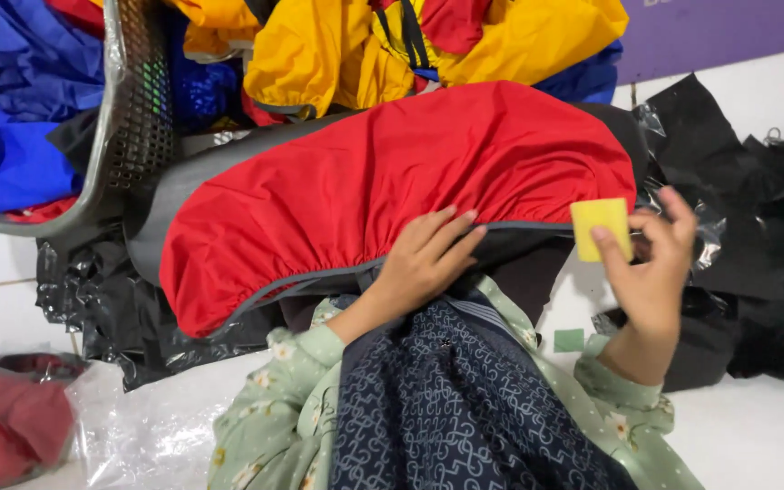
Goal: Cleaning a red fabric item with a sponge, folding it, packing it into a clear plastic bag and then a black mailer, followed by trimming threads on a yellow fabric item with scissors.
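A red fabric cover with a grey elastic hem is stretched over a dark rounded form that lies across my lap. My left hand rests flat on the cover's lower hem, fingers together, pressing the fabric. To the right of the cover, my right hand is raised and pinches a small yellow square card between thumb and fingers. The card is held upright, just beside the cover's right end.
A dark mesh basket stands at the upper left beside blue fabric. Yellow and red covers pile up behind. Black plastic bags lie on the right, a clear bag with red fabric at the lower left. A small green card lies on the white floor.
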